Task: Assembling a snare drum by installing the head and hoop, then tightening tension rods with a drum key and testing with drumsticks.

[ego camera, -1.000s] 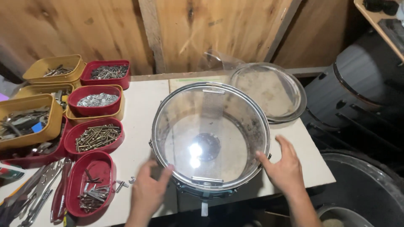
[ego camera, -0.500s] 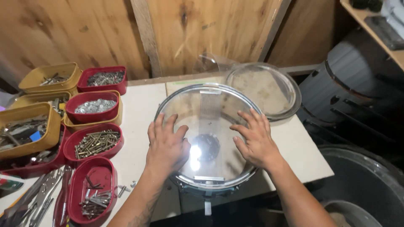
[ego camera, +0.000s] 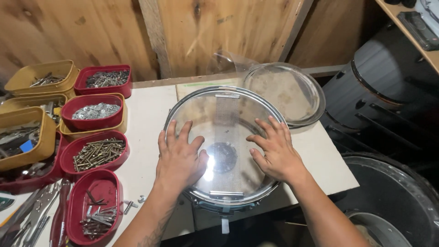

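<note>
Clear round drumhead (ego camera: 226,114), both hands flat

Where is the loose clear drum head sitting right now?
In the head view, the loose clear drum head lies flat at the table's back right, against the wooden wall, just behind and right of the snare drum under both hands.

Wooden plank wall (ego camera: 91,32), pale worktable (ego camera: 146,114), shelf (ego camera: 411,32) at right, dim floor corner
</note>
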